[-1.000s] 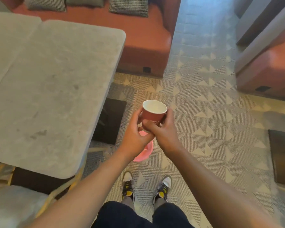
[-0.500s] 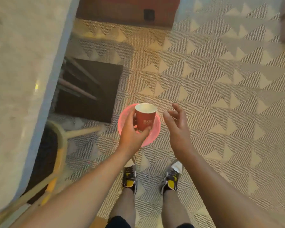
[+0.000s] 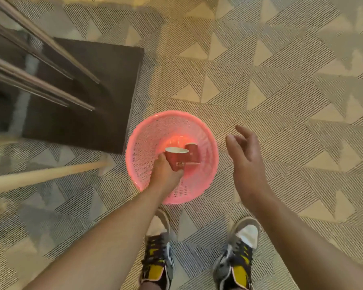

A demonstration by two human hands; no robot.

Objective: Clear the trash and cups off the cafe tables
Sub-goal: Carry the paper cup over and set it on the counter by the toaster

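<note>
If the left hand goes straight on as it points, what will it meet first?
Probably the second red cup in the pink basket, just beyond the left hand's held cup; depth is unclear.

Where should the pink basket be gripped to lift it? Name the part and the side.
Probably the rim of the pink basket, at its right edge, coming down from the right with the right hand, which is open beside it. The rim flares outward and is bare there, while the left hand, holding a red cup, covers the near-left rim.

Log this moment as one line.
left hand: holds red paper cup over pink basket | right hand: open, empty | inside basket: second red cup
</note>
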